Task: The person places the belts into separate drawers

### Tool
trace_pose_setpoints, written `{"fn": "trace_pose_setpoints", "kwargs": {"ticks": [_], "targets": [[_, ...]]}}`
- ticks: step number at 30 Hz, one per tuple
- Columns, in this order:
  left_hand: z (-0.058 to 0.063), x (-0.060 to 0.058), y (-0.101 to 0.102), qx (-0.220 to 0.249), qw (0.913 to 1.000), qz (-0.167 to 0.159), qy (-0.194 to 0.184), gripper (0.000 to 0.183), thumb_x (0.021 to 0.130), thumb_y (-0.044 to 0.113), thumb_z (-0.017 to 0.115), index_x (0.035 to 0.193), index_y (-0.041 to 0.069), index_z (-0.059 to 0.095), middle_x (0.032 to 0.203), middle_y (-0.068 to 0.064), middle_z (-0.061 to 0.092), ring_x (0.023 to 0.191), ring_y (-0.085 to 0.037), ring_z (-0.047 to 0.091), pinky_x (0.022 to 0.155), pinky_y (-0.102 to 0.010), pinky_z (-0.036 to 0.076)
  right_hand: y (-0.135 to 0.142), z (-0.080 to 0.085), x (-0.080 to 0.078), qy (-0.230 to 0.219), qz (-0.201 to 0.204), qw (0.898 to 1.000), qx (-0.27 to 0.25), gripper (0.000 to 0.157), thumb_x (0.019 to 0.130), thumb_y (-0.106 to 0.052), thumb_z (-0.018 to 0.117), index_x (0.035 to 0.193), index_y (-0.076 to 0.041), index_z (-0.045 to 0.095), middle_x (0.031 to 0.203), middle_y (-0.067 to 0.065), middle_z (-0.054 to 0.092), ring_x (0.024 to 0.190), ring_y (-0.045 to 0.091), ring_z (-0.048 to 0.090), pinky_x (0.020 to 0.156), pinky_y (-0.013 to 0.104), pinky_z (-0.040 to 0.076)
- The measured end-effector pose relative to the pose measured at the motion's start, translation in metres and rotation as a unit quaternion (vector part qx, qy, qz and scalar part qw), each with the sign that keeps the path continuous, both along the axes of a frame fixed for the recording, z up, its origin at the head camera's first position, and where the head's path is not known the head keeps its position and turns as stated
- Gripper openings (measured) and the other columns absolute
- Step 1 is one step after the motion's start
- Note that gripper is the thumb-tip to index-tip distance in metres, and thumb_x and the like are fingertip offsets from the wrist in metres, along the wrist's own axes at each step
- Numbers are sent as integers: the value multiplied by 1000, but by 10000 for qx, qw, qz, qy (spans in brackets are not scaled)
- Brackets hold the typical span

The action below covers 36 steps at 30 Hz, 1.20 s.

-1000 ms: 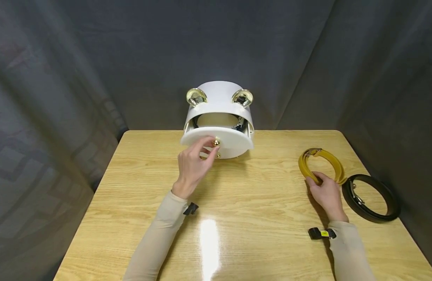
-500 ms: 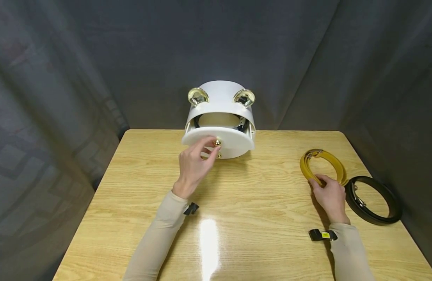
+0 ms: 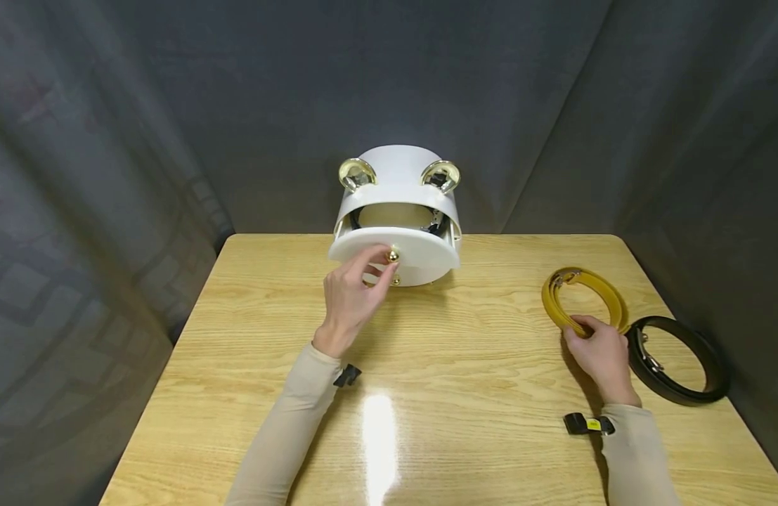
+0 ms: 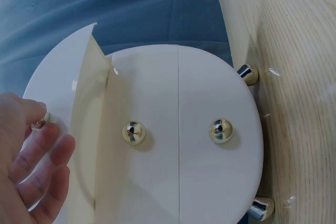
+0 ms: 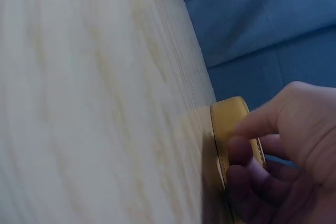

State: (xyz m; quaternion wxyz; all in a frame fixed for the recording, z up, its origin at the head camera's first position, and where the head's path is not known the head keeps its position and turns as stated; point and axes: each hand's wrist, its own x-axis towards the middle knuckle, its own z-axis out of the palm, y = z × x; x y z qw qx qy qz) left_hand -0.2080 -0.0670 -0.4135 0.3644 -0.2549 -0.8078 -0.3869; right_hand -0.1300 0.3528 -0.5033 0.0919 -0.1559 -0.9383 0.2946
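Observation:
My left hand pinches the gold ball knob on the top drawer of a round white cabinet. That drawer is pulled partway out, and a dark coiled strap with a silver buckle shows inside. In the left wrist view, two lower drawer fronts with gold knobs are flush. On the right side of the table, my right hand grips the near edge of a coiled yellow belt between thumb and fingers. The right wrist view shows the yellow belt standing on its edge.
A coiled black belt with a metal buckle lies beside the yellow one, close to the table's right edge. Two gold ear-shaped pieces stick up from the cabinet. Dark curtains hang behind and beside the wooden table.
My right hand has shifted slightly to the right along the yellow belt's near edge. My left hand stays on the knob, and the drawer's opening looks the same.

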Motion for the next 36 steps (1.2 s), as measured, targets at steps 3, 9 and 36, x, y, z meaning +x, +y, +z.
{"fn": "trace_pose_setpoints", "kwargs": {"ticks": [3, 9, 36], "targets": [[0, 0, 0, 7, 10000, 12, -15, 21, 97, 18, 79, 114, 7, 75, 95, -7, 83, 67, -17, 78, 57, -24, 61, 1, -1, 0, 174, 76, 9997, 137, 41, 103, -27, 68, 129, 5, 71, 123, 33, 73, 111, 58, 64, 91, 68, 48], [-1, 0, 1, 36, 10000, 43, -43, 20, 96, 18, 79, 113, 7, 75, 94, -7, 83, 67, -17, 78, 58, -25, 61, 3, -3, 0, 406, 80, 9987, 300, 45, 100, -34, 76, 120, 6, 75, 115, 31, 76, 105, 58, 67, 87, 66, 50], [1, -2, 3, 51, 9999, 102, -99, 21, 96, 18, 79, 114, 7, 75, 96, -9, 83, 68, -19, 78, 57, -27, 61, 1, 4, 3, -148, 293, 9991, 271, 40, 106, -23, 63, 136, 3, 68, 129, 36, 68, 108, 60, 64, 81, 66, 50]]}}
